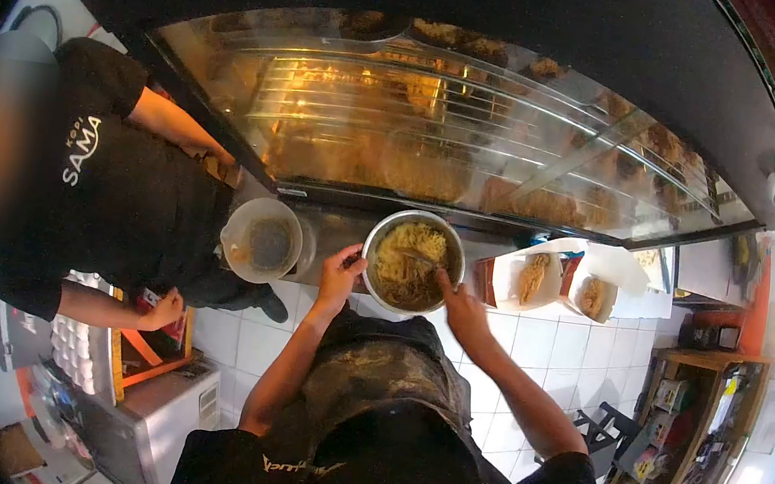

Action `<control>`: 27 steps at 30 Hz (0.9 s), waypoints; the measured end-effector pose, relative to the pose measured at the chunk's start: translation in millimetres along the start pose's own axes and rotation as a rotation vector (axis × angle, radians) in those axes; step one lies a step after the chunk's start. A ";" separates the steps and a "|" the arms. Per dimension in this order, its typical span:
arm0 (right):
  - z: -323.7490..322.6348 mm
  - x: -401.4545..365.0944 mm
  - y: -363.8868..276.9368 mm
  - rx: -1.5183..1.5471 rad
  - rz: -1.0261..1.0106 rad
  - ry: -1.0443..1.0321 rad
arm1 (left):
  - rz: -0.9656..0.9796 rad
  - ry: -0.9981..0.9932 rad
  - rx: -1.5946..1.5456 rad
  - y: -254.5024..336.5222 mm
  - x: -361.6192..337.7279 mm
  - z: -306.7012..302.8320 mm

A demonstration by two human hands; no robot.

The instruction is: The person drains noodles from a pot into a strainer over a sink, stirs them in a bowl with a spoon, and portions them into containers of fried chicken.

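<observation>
A metal bowl (369, 288) with yellow noodle-like food (404, 244) and browner bits stands at the counter's edge in front of me. My left hand (341, 273) is closed on the bowl's left rim. At the right side of the bowl, my right hand (458, 299) is closed round the handle of a utensil (419, 258), whose far end rests in the food. Left of the bowl is a whitish translucent container (238, 241) with some dark content. To the right, two open paper boxes (597, 268) hold pieces of brown food (533, 277).
A lit glass display case (373, 124) with racks of food spans the far side. At the left a co-worker (105, 178) in a black shirt stands close, one arm toward the case. Egg trays (74, 353) are at lower left, a wooden shelf (701, 445) at right.
</observation>
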State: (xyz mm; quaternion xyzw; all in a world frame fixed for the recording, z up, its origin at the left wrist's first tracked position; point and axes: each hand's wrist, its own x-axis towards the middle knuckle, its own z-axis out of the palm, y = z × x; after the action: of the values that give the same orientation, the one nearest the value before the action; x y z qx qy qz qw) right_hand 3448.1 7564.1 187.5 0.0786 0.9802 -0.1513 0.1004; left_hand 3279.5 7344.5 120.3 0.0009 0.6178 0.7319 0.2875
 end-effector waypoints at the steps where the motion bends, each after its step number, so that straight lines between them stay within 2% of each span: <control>1: 4.3 11.8 -3.2 0.042 -0.047 0.060 | 0.010 -0.005 0.007 6.0 1.9 3.8; 3: 4.2 -0.7 2.7 0.070 -0.138 0.069 | -0.037 0.089 -0.101 19.2 -10.8 10.7; 5: -8.6 -11.9 32.4 0.081 -0.047 -0.152 | 0.005 0.088 -0.058 14.0 -8.5 4.8; 6: -5.4 -8.5 47.8 -0.055 -0.176 0.151 | 0.029 0.053 -0.090 10.2 -8.4 5.6; 7: 6.1 -4.2 43.9 -0.051 -0.172 0.139 | 0.037 0.015 -0.119 0.5 -13.5 4.9; 9: 24.8 17.1 19.9 0.328 0.164 0.005 | 0.083 -0.007 -0.023 -8.8 -2.2 7.1; 10: 4.3 12.4 -4.9 -0.004 0.019 -0.077 | 0.065 0.038 -0.047 -3.9 -1.8 6.8; 11: -2.2 8.5 -2.3 0.001 0.014 -0.073 | 0.047 0.080 -0.066 -1.8 -1.2 3.3; 13: -18.5 -3.1 25.2 0.107 -0.183 -0.053 | 0.058 0.106 -0.137 0.1 -6.4 -4.5; 14: -31.7 -7.8 36.0 0.117 -0.192 0.030 | 0.074 0.160 -0.169 7.0 -14.4 -4.5; 15: -71.1 -5.6 14.7 0.053 0.029 -0.088 | 0.092 0.215 -0.205 15.6 -22.3 -2.7; 17: -86.1 2.1 7.9 0.064 0.154 -0.078 | 0.086 0.260 -0.243 14.2 -40.3 4.2; 18: -61.1 11.3 15.2 0.057 0.151 -0.078 | 0.026 0.207 -0.159 6.5 -47.3 4.4; 20: 12.4 32.1 33.5 -0.010 -0.029 0.298 | -0.077 0.111 -0.065 3.5 -56.1 8.8; 21: 18.1 37.1 28.7 -0.015 -0.029 0.298 | -0.077 0.109 -0.069 5.7 -50.6 9.1; 23: 21.7 47.1 6.3 0.045 -0.034 0.107 | -0.012 0.111 0.001 8.6 -37.1 5.0; 25: 0.2 27.5 -8.4 -0.009 -0.101 0.101 | -0.015 0.165 -0.068 10.4 -26.1 3.0; 27: -22.6 -0.7 -13.1 0.113 -0.037 -0.051 | -0.007 0.196 -0.139 15.0 -14.5 7.6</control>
State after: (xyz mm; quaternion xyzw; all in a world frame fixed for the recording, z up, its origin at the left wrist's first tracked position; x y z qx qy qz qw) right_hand 3442.5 7558.7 212.5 0.0619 0.9685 -0.2104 0.1180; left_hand 3288.0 7344.2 140.8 -0.0926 0.5905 0.7687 0.2278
